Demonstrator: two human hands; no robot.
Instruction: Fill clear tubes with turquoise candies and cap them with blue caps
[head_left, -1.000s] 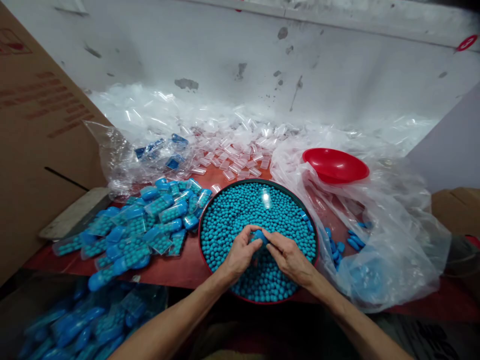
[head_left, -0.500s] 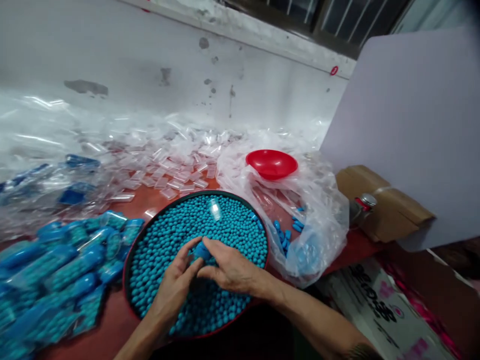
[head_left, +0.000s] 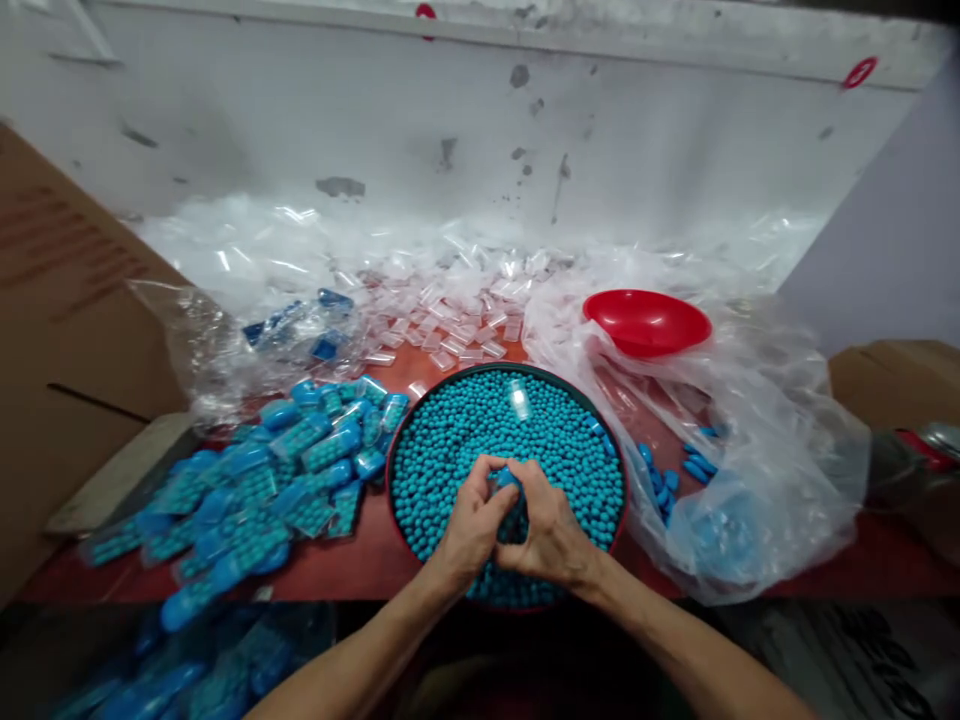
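Observation:
Over a round dark tub (head_left: pixel 391 470) with a red outside, my left hand (head_left: pixel 471 520) and my right hand (head_left: pixel 553 528) meet around a small blue plastic case (head_left: pixel 508 479). Fingers of both hands are closed on it from either side, and they cover most of it. Small round blue beads (head_left: pixel 457 425) fill the tub beneath. To the left lies a heap of clear cases (head_left: pixel 300 460) with blue ends, filled with the same beads.
Clear empty plastic cases (head_left: pixel 450 325) are scattered behind the tub. On the right, a red bowl (head_left: pixel 646 322) rests on a clear plastic bag (head_left: pixel 795 500) beside loose blue caps (head_left: pixel 658 478). A cardboard box (head_left: pixel 75 300) stands at left. More filled cases lie below the red table's (head_left: pixel 600 590) front edge.
The view has turned left and levelled, bringing the cardboard box into sight. Both hands remain together over the tub, still around the blue case.

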